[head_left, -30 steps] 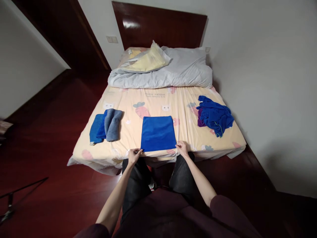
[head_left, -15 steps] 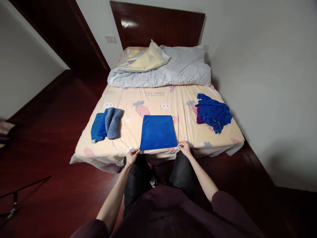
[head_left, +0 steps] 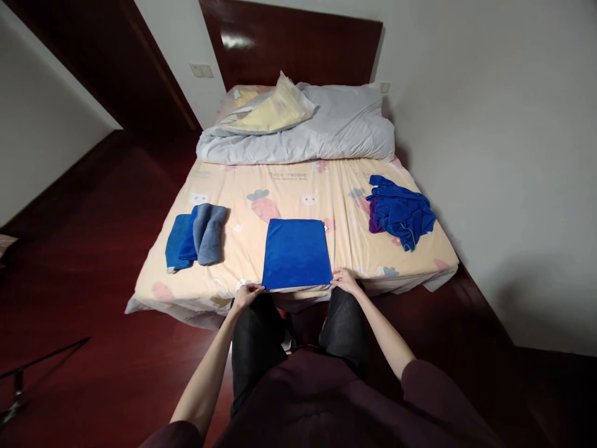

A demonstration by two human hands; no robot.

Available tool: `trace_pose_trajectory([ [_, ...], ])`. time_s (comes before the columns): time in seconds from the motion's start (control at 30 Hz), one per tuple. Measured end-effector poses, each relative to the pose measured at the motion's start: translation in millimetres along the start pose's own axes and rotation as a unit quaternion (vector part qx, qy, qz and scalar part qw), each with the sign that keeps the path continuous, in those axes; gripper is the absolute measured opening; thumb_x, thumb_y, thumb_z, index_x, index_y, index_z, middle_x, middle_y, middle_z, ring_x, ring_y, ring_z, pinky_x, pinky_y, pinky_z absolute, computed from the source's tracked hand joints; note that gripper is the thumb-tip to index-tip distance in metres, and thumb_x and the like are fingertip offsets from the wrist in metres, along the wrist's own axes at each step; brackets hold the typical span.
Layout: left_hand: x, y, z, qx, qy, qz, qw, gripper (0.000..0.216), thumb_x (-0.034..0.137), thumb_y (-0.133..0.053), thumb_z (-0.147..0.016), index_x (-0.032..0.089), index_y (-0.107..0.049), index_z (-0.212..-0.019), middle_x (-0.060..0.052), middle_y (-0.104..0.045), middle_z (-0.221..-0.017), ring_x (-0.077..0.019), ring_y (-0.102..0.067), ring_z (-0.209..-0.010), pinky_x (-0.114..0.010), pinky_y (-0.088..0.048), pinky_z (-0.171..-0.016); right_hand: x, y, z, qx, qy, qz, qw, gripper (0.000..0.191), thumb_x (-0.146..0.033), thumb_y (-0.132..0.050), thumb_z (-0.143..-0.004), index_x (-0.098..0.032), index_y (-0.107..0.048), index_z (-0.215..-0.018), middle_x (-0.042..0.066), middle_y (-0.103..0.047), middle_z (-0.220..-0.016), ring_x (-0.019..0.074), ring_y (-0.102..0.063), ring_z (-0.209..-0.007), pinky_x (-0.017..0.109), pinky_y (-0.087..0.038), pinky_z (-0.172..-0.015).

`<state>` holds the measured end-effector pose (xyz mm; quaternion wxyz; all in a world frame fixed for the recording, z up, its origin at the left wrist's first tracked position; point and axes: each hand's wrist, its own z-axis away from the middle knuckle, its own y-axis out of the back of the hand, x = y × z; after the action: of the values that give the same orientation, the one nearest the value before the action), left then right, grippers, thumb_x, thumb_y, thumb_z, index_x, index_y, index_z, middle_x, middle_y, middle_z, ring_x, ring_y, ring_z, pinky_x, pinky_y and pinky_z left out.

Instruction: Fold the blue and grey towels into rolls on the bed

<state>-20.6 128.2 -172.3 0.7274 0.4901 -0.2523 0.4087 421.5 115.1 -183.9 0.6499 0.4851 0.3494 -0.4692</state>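
A folded bright blue towel [head_left: 295, 253] lies flat at the near edge of the bed [head_left: 298, 186]. My left hand [head_left: 247, 295] pinches its near left corner. My right hand [head_left: 346, 280] pinches its near right corner. Both hands rest at the mattress edge, fingers closed on the cloth. My dark trousers and maroon sleeves fill the foreground below.
Folded blue and grey towels [head_left: 196, 233] are stacked at the bed's left. A crumpled pile of blue and purple cloths [head_left: 400, 213] lies at the right. A grey duvet and pillows [head_left: 303, 124] sit by the dark headboard. Dark red wooden floor surrounds the bed; a white wall runs along the right.
Both hands keep hold of the towel's near corners. The view has shifted slightly, and the towel's near edge sits a little closer to the mattress edge.
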Motion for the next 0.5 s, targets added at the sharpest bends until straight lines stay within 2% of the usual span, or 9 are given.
trace_pose_trajectory([
  [0.1, 9, 8, -13, -0.032, -0.006, 0.017, 0.999, 0.059, 0.072, -0.081, -0.057, 0.02, -0.082, -0.083, -0.009, -0.082, -0.092, -0.0328, -0.076, -0.1, -0.036, -0.057, -0.085, -9, 0, -9, -0.007, -0.051, -0.041, 0.998, 0.043, -0.026, -0.09, -0.064, -0.022, -0.06, -0.095, -0.002, -0.073, -0.067, 0.0193, -0.072, -0.064, 0.028, -0.056, -0.063],
  [0.2, 23, 15, -40, -0.047, -0.004, 0.028, 0.998, 0.065, 0.075, -0.082, -0.055, 0.018, -0.082, -0.087, -0.011, -0.083, -0.096, -0.0334, -0.076, -0.102, -0.036, -0.058, -0.085, -23, 0, -29, 0.02, -0.084, -0.069, 0.994, 0.045, -0.025, -0.093, -0.062, -0.022, -0.061, -0.094, 0.001, -0.075, -0.072, 0.0203, -0.074, -0.069, 0.028, -0.056, -0.063],
  [0.33, 43, 18, -90, -0.035, 0.005, 0.039, 0.999, 0.069, 0.075, -0.083, -0.056, 0.016, -0.081, -0.09, -0.012, -0.082, -0.093, -0.0322, -0.076, -0.095, -0.035, -0.059, -0.079, -42, -1, -68, 0.055, -0.074, -0.064, 0.994, 0.042, -0.023, -0.091, -0.064, -0.022, -0.062, -0.093, 0.0, -0.073, -0.074, 0.0214, -0.076, -0.077, 0.029, -0.059, -0.069],
  [0.5, 67, 13, -160, 0.003, 0.02, 0.054, 0.998, 0.065, 0.067, -0.081, -0.066, 0.012, -0.078, -0.102, -0.013, -0.08, -0.092, -0.0266, -0.076, -0.084, -0.033, -0.06, -0.073, -55, -4, -132, 0.098, -0.05, -0.037, 0.993, 0.036, -0.018, -0.082, -0.071, -0.022, -0.058, -0.097, 0.001, -0.074, -0.077, 0.0217, -0.077, -0.079, 0.031, -0.062, -0.073],
])
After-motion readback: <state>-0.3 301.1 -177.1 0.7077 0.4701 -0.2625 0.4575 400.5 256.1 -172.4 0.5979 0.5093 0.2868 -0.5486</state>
